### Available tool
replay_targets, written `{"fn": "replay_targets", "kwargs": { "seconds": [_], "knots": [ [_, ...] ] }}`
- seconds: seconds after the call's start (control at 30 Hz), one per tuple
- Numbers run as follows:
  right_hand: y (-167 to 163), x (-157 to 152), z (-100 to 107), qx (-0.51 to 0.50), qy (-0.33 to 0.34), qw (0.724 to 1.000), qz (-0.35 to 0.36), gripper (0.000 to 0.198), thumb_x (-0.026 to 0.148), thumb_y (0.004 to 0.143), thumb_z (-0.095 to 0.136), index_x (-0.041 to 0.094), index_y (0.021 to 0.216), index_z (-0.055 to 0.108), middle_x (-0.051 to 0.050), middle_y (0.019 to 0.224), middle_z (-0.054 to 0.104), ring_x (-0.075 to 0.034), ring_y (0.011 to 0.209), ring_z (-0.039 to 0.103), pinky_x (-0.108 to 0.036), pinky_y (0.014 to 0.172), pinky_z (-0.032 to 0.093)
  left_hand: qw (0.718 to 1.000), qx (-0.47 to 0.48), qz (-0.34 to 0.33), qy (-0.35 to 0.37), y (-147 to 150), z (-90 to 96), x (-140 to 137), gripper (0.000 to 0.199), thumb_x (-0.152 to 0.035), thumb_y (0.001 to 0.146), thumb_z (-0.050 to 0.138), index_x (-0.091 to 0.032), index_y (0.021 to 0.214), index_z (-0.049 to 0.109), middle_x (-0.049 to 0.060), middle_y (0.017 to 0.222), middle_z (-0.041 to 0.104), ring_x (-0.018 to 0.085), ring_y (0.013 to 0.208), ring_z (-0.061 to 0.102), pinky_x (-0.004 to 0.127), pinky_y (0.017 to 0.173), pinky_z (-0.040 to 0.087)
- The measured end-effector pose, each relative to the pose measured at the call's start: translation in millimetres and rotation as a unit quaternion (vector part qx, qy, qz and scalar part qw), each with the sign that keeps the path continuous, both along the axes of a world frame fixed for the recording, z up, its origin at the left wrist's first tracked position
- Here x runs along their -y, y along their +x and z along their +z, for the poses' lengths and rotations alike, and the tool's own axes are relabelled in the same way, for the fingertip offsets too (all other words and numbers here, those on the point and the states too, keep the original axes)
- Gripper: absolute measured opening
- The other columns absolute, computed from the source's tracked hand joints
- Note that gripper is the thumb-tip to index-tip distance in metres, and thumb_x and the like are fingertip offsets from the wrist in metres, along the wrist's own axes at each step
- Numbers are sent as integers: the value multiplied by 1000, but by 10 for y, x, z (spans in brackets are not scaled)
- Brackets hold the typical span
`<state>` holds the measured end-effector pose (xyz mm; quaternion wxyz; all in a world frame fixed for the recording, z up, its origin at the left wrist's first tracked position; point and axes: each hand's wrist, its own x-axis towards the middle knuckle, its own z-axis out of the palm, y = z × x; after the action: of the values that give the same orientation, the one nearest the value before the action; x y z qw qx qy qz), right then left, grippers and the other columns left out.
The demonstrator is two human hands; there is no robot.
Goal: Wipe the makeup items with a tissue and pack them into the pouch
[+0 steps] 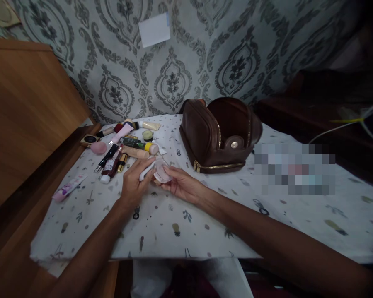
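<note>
Above the table (205, 242), just in front of the scattered cosmetics (131, 142), a clear case (162, 171) is held between both hands. The right hand (183, 185) pinches it, thumb against its face, while the left hand (133, 182) curls around a white piece (144, 172) at its side; whether that piece belongs to the case is hard to tell, since fingers cover much of both. Such a smooth case could slip if the pinch loosens. Should the left hand swing forward, it may nudge the beige tube (136, 152) just beside it, and the dark bottle (110, 166) might then roll. The pink tube (65, 191) lies close to the left edge, so a wide sweep might push it off. Beyond the right hand, the open bag (199, 132) limits forward reach; the broad stretch toward the front edge gives the most room for moving.
</note>
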<state>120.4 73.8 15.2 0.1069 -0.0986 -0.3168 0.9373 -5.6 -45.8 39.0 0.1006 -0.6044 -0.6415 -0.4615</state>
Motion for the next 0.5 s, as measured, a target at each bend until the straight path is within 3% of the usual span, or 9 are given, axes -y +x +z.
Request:
{"fn": "replay_targets", "kwargs": {
  "seconds": [0.1, 0.3, 0.5],
  "knots": [
    [-9, -5, -19, 12, -23, 1000, -9, 19, 27, 86, 73, 12, 96, 67, -4, 79, 72, -12, 67, 67, -20, 61, 57, 998, -59, 12, -9, 31, -31, 0, 35, -34, 97, 52, -22, 128, 60, 10, 120, 67, 22, 113, 63, 38, 100, 50],
    [-10, 11, -42, 23, -15, 1000, 14, 27, 42, 92, 64, 15, 87, 64, -1, 72, 69, -11, 60, 63, -23, 60, 56, 988, -109, 45, -96, 64, -87, -8, 79, -49, 84, 67, -25, 150, 32, 15, 146, 45, 31, 135, 45, 46, 109, 43],
    [-1, 29, -11, 30, 25, 998, 43, 32, 50, 89, 65, 17, 93, 66, -1, 79, 69, -12, 68, 63, -24, 64, 54, 995, -59, 15, -75, 59, -36, 8, 71, -44, 87, 66, -27, 149, 34, 12, 141, 50, 28, 130, 49, 45, 109, 41]
  ]
}}
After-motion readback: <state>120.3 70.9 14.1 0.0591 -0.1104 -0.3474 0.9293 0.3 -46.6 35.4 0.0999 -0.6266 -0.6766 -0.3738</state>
